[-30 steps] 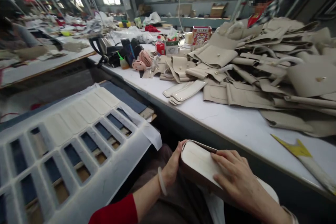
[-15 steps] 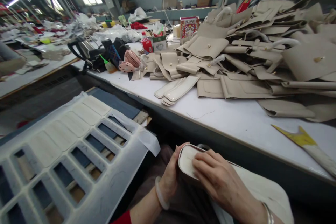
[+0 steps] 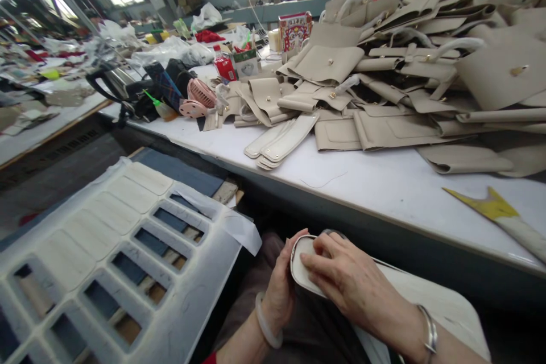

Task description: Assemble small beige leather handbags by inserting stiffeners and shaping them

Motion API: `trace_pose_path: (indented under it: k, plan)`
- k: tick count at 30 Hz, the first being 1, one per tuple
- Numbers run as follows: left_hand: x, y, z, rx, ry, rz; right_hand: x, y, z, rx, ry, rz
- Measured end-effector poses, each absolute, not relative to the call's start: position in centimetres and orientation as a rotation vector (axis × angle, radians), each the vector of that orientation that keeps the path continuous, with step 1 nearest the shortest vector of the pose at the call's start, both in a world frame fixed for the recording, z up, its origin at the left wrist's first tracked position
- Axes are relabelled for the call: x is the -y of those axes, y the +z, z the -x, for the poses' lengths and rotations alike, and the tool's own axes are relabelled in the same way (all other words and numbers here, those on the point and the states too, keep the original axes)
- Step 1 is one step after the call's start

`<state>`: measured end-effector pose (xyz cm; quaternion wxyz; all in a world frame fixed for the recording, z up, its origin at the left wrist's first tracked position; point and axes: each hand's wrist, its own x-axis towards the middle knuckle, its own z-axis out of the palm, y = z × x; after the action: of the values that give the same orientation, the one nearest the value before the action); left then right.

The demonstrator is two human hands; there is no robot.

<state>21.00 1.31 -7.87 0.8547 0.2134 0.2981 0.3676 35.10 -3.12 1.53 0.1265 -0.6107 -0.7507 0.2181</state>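
Note:
On my lap lies a stack of long, rounded cream leather strips with dark edges. My left hand curls around the stack's rounded near end, thumb up against the edge. My right hand lies flat on top of the same end, fingers stretched out and pressing down. A pale bangle sits on my left wrist and a metal one on my right.
A white sheet with cut-out slots and cream patches lies at the left. The white table ahead carries a heap of beige bag panels, cream strips, a pink fan and a yellow-tipped tool. A person stands behind the heap.
My right hand has slid along the top strip toward its rounded end. The view has tilted down and shifted a little; my left hand keeps its hold.

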Motion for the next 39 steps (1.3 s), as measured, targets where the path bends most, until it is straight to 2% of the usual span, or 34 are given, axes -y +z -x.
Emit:
trace_pose_path:
  k: [20,31,35,39]
  plan:
    - [-2.0,-7.7,-20.2,-0.592,0.675,-0.507,4.2,0.0,-34.2,1.967,0.497,1.863]
    - [-4.7,-6.6,-18.0,-0.601,0.373,-0.708,4.7,-0.6,-33.5,1.774,0.421,1.893]
    - [-5.8,-5.6,-17.5,-0.635,0.253,-0.8,4.9,-1.7,-33.9,1.795,0.251,1.838]
    - [-6.2,-3.7,-17.2,-0.673,0.178,-1.001,5.1,-6.1,-35.5,1.908,-0.064,1.568]
